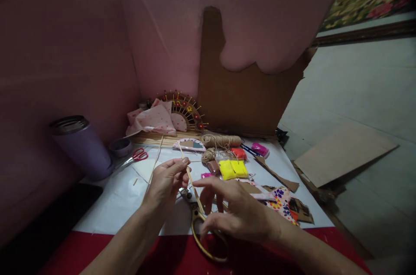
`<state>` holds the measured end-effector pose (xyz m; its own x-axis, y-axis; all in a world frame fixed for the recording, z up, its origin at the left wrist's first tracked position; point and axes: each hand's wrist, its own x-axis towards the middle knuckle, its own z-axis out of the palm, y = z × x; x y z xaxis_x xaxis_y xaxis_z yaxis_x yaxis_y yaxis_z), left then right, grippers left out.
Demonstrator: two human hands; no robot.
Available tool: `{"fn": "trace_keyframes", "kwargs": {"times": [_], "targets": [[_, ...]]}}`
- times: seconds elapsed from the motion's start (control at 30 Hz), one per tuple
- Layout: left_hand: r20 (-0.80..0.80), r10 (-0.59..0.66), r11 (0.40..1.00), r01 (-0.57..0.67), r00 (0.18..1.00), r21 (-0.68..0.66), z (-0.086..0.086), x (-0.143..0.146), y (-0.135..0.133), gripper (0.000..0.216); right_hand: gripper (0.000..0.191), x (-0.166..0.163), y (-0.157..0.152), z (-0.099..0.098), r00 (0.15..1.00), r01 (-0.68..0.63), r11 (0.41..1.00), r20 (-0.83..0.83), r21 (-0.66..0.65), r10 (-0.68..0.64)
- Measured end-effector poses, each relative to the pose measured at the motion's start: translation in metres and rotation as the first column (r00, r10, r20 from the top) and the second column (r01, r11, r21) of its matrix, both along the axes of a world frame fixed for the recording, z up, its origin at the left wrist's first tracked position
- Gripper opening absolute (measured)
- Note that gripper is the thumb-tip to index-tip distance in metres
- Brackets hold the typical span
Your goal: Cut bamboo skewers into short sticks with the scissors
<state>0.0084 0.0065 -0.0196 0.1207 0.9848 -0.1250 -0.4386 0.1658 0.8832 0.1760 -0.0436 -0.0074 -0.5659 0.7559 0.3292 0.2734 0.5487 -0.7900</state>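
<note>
Pink-covered board [169, 32] stands behind the work, its covering cut away over brown cardboard. White sheet [108, 203] below, red cloth [325, 234] along the near edge. Lilac tumbler [81, 149] at the left, leaning in this view.

Hands over the near middle of the sheet. Right hand [234, 210]: thumb and fingers well parted, curved around the stick's lower end; whether a fingertip touches it, cannot tell. Left hand [167, 179]: narrow, thumb and forefinger pinching the stick partway along.

Half-round stick frame [196, 116], dotted with beads, at the back by the board. Gold-handled scissors [194, 227] lie under the right hand, blades partly hidden. Twine roll [224, 141] and yellow packets [233, 169] beyond. Red-handled scissors [140, 155] at the left.

Thin stick [191, 177] slants between the hands, upper end free, pointing away. Handling, my judgement: pinch close to wherever force goes on, lest it bow or snap; support the lower end lightly, keep both in line. Mind the blades underneath.

Smallest: stick scrap [135, 181], left of the left hand.
</note>
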Motion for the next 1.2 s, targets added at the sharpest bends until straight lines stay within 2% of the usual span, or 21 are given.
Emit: {"fn": "trace_keyframes", "kwargs": {"times": [0.07, 0.13, 0.27, 0.33, 0.4, 0.47, 0.5, 0.57, 0.63, 0.73, 0.9, 1.07, 1.2], "targets": [[0.01, -0.009, 1.0, 0.009, 1.0, -0.005, 0.001, 0.0, -0.001, 0.019, 0.054, 0.001, -0.001, 0.002, 0.998, -0.014, 0.986, 0.067, 0.163, 0.003], [0.017, -0.022, 1.0, 0.023, 1.0, -0.013, 0.003, 0.0, -0.003, 0.019, 0.043, 0.002, -0.001, 0.002, 0.995, -0.022, 0.968, 0.1, 0.25, -0.003], [0.008, -0.041, 0.999, 0.041, 0.999, -0.02, 0.003, 0.001, -0.003, 0.021, 0.028, 0.002, -0.001, -0.003, 0.997, -0.028, 0.952, 0.076, 0.304, 0.005], [0.004, -0.036, 0.999, 0.036, 0.999, -0.022, 0.002, 0.001, -0.002, 0.02, 0.025, 0.001, -0.001, -0.004, 0.998, 0.017, 0.957, 0.049, 0.29, -0.033], [0.002, 0.02, 1.0, -0.02, 1.0, -0.003, 0.002, 0.0, -0.002, 0.02, 0.031, -0.001, -0.001, -0.005, 0.996, 0.082, 0.983, 0.005, 0.162, -0.084], [-0.001, 0.107, 0.993, -0.107, 0.994, 0.044, 0.003, -0.001, -0.002, 0.02, 0.041, -0.003, 0.0, -0.007, 0.988, 0.122, 0.987, -0.081, -0.108, -0.131], [-0.002, 0.141, 0.987, -0.141, 0.99, 0.071, 0.004, -0.001, -0.002, 0.021, 0.044, -0.004, 0.001, -0.008, 0.981, 0.104, 0.957, -0.13, -0.271, -0.144], [-0.013, 0.169, 0.979, -0.167, 0.985, 0.113, 0.005, 0.001, -0.004, 0.021, 0.046, -0.006, 0.004, -0.011, 0.968, 0.015, 0.843, -0.204, -0.538, -0.147], [-0.032, 0.169, 0.978, -0.163, 0.985, 0.128, 0.006, 0.003, -0.007, 0.02, 0.047, -0.006, 0.007, -0.015, 0.965, -0.074, 0.731, -0.235, -0.679, -0.121], [-0.041, 0.168, 0.978, -0.162, 0.985, 0.13, 0.008, 0.006, -0.011, 0.02, 0.041, -0.006, 0.01, -0.019, 0.954, -0.17, 0.636, -0.289, -0.753, -0.087], [-0.034, 0.105, 0.986, -0.1, 0.994, 0.136, 0.008, 0.007, -0.013, 0.018, 0.032, -0.003, 0.011, -0.022, 0.929, -0.272, 0.537, -0.363, -0.799, -0.068], [-0.079, 0.041, 0.993, -0.032, 0.996, 0.114, 0.007, 0.007, -0.013, 0.022, 0.032, -0.003, 0.011, -0.024, 0.932, -0.253, 0.537, -0.351, -0.804, -0.086], [-0.087, -0.065, 0.993, 0.073, 0.994, 0.09, 0.008, 0.009, -0.015, 0.024, 0.033, -0.004, 0.011, -0.027, 0.931, -0.237, 0.556, -0.349, -0.797, -0.104]]}}
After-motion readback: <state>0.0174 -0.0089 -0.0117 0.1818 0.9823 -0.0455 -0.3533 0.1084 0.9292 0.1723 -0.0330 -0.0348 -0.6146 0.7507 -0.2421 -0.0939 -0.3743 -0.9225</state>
